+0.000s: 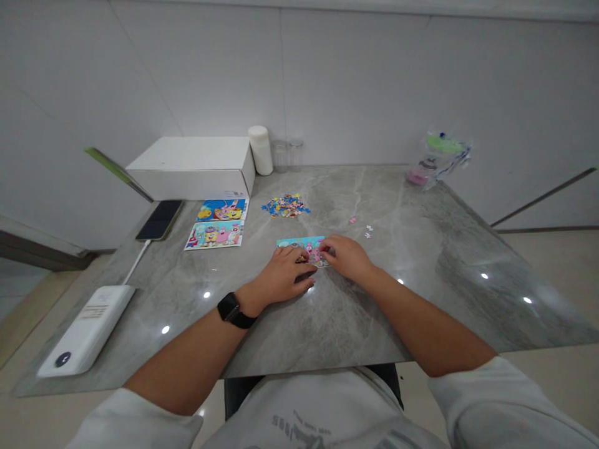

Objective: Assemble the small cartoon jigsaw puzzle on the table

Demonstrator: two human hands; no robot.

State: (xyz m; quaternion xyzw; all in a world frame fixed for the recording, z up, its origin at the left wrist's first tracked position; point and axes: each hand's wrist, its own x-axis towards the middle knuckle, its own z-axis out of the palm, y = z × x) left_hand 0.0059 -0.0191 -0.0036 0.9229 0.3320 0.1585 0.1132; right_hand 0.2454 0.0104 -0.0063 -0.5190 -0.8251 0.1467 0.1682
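A partly assembled jigsaw puzzle with a turquoise cartoon picture lies flat on the table in front of me. My left hand rests over its left and lower part, fingers apart, with a black watch on the wrist. At the puzzle's right edge, my right hand has its thumb and fingertips pinched together; whatever is between them is too small to make out. Beyond the right hand lie a pink puzzle piece and two pale puzzle pieces. Farther back is a pile of loose puzzle pieces.
Two cartoon picture cards lie left of the pile. Behind them stand a white box, a white bottle and clear glasses. A phone is cabled to a white power bank. A plastic bag sits back right.
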